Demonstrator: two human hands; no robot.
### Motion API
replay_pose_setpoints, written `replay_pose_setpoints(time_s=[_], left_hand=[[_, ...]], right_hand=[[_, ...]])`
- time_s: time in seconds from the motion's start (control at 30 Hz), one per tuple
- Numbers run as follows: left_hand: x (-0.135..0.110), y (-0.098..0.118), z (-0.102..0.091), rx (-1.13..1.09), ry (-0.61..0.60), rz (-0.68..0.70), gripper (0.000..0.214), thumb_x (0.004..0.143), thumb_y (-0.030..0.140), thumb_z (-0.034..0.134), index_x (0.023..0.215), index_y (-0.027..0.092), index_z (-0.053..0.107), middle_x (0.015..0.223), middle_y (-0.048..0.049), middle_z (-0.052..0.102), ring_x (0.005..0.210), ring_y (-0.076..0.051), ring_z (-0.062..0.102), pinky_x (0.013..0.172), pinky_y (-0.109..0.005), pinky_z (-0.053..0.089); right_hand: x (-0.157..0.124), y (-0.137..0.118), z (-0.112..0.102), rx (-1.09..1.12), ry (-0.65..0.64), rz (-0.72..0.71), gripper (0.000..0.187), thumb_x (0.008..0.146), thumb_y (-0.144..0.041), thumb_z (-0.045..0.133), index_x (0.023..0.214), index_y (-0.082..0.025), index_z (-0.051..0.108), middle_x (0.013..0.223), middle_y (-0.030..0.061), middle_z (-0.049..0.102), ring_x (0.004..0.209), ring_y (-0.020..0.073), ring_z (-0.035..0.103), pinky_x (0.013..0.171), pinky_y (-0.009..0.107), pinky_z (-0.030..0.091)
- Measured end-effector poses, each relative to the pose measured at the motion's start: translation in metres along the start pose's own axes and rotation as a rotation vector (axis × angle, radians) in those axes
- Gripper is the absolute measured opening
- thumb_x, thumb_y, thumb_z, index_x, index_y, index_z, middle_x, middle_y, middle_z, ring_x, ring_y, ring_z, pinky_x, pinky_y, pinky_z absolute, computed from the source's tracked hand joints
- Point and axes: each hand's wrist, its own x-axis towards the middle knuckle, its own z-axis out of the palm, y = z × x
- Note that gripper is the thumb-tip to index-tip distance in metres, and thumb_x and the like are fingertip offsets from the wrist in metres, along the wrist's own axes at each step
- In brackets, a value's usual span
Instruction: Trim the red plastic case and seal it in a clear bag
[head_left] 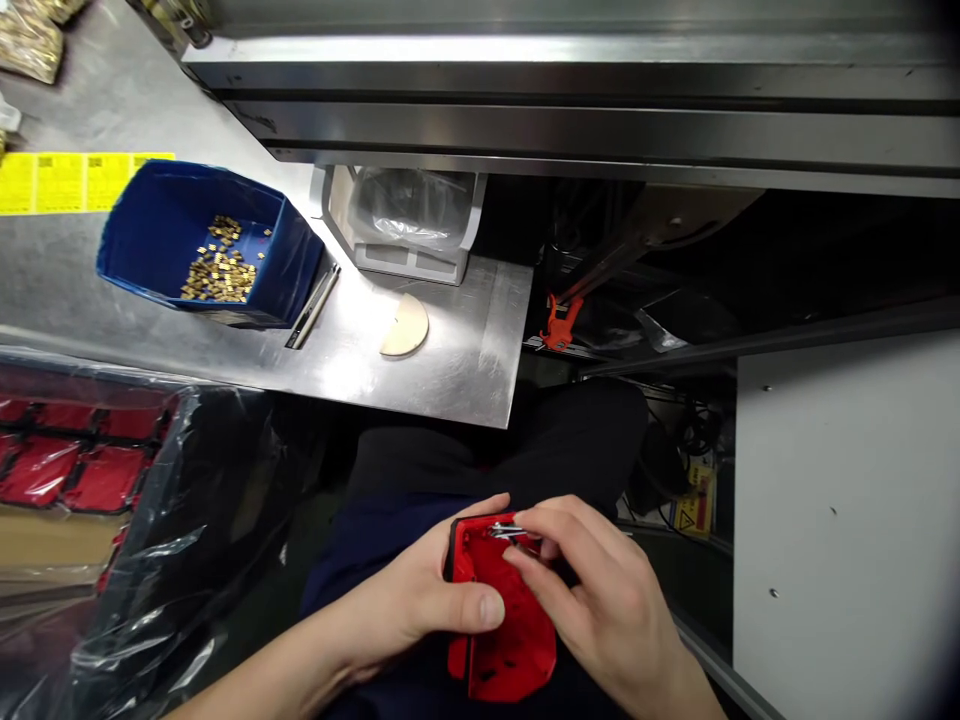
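Note:
Over my lap I hold a red plastic part (499,640) with black edging. My left hand (420,600) grips its left side, the thumb pressed across the front. My right hand (607,600) is closed at the part's upper right, its fingertips pinching a small silver metal clip (504,530) at the top edge.
A steel worktable (450,360) lies ahead with a blue bin (157,225) of small gold pieces, a metal rod (313,306), a beige half-disc (405,326) and a white holder (409,262) with clear plastic. A plastic-lined box of red parts (67,470) sits at left; a white panel (847,520) at right.

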Motion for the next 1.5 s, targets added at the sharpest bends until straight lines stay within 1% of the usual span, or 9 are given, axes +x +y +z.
replay_pose_setpoints(time_s=[0.1,0.27,0.57,0.9,1.07,1.17,1.27,1.4,1.5], left_hand=[[0.002,-0.001,-0.002,-0.017,-0.038,-0.028,0.110,0.071,0.042,0.093,0.156,0.019,0.028,0.146,-0.0178,0.060,0.136,-0.038,0.055,0.119,-0.057,0.034],[0.005,0.000,-0.002,0.012,-0.066,-0.009,0.106,0.069,0.042,0.094,0.154,0.021,0.035,0.143,-0.0139,0.061,0.140,-0.038,0.050,0.121,-0.055,0.031],[0.011,0.015,0.011,-0.015,-0.219,0.013,0.072,0.077,0.035,0.088,0.139,0.021,0.056,0.116,-0.0057,0.071,0.115,-0.027,0.065,0.104,-0.038,0.046],[0.015,0.016,0.005,-0.014,-0.240,-0.014,0.067,0.078,0.029,0.085,0.138,0.022,0.056,0.109,-0.0035,0.070,0.106,-0.023,0.066,0.095,-0.033,0.048],[0.016,0.015,0.003,-0.031,-0.221,-0.023,0.072,0.074,0.029,0.087,0.139,0.023,0.055,0.108,-0.0035,0.069,0.103,-0.024,0.066,0.097,-0.037,0.049],[0.013,0.013,-0.001,-0.077,-0.170,-0.065,0.092,0.073,0.025,0.089,0.151,0.026,0.040,0.111,-0.0044,0.070,0.100,-0.022,0.067,0.093,-0.036,0.051],[0.009,0.011,-0.006,-0.164,-0.098,-0.101,0.118,0.070,0.022,0.091,0.160,0.031,0.017,0.112,-0.0053,0.072,0.099,-0.022,0.070,0.097,-0.041,0.050],[0.006,0.013,-0.013,-0.201,-0.123,-0.108,0.125,0.066,0.023,0.094,0.161,0.032,0.013,0.121,-0.0099,0.071,0.109,-0.027,0.070,0.102,-0.049,0.048],[0.006,0.015,-0.018,-0.186,-0.152,-0.084,0.121,0.065,0.031,0.096,0.159,0.031,0.021,0.133,-0.0140,0.066,0.118,-0.030,0.066,0.105,-0.051,0.046]], right_hand=[[0.005,0.003,-0.004,-0.084,-0.108,-0.162,0.016,0.100,-0.014,0.059,0.114,-0.018,0.063,0.099,0.0058,0.071,0.087,0.0194,0.066,0.080,0.034,0.054],[0.011,0.002,-0.005,-0.089,-0.192,-0.255,0.017,0.102,-0.012,0.053,0.115,-0.017,0.064,0.101,0.0063,0.073,0.088,0.0191,0.067,0.079,0.034,0.055],[0.017,0.002,-0.006,-0.173,-0.208,-0.316,0.020,0.101,-0.010,0.055,0.117,-0.016,0.065,0.105,0.0078,0.074,0.091,0.0197,0.068,0.079,0.034,0.056],[0.025,-0.003,-0.009,-0.378,-0.209,-0.396,0.020,0.103,-0.012,0.051,0.113,-0.011,0.068,0.101,0.0107,0.075,0.083,0.0212,0.068,0.072,0.036,0.056],[0.025,-0.001,-0.009,-0.404,-0.171,-0.439,0.022,0.101,-0.009,0.052,0.115,-0.012,0.068,0.104,0.0119,0.077,0.087,0.0223,0.072,0.074,0.035,0.059],[0.025,0.006,-0.012,-0.228,0.054,-0.289,0.025,0.097,-0.011,0.062,0.120,-0.018,0.066,0.105,0.0082,0.076,0.093,0.0202,0.073,0.079,0.032,0.060],[0.033,0.018,-0.013,-0.158,0.335,0.066,0.027,0.094,-0.023,0.071,0.120,-0.025,0.066,0.101,0.0039,0.074,0.083,0.0168,0.071,0.076,0.030,0.059],[0.056,0.040,0.001,-0.147,0.263,0.403,0.032,0.093,-0.041,0.070,0.119,-0.024,0.065,0.095,0.0032,0.073,0.074,0.0164,0.069,0.068,0.029,0.058],[0.082,0.054,0.021,-0.176,0.182,0.392,0.022,0.094,-0.043,0.066,0.101,-0.023,0.068,0.100,0.0044,0.069,0.086,0.0191,0.068,0.079,0.033,0.055]])
